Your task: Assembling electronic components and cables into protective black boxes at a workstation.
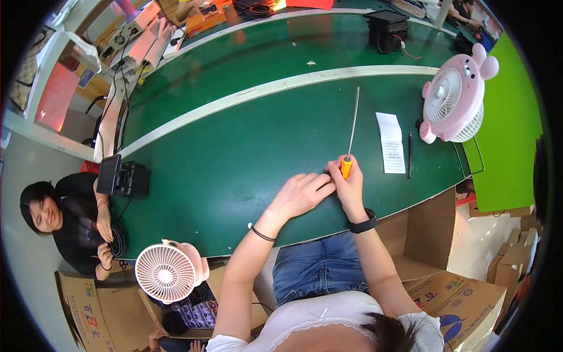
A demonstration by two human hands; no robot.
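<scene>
My right hand [351, 189] is closed round the yellow handle of a screwdriver [346, 168] above the green table. Its long thin metal shaft points up and away from me. Beside it, my left hand [301, 192] has its fingers curled, with the fingertips meeting the right hand near the lower end of the handle. Anything within those left fingers is hidden. To the right of my hands a white paper slip [391, 144] with handwriting lies flat, and a black pen [410, 155] rests alongside it.
A pink animal-shaped fan [450, 97] stands at the table's right end. A pale pink fan [166, 274] is at the near left, above an open carton. Black devices sit at the left edge [124, 176] and far right [387, 30]. A co-worker [70, 220] handles coiled black cable [119, 239].
</scene>
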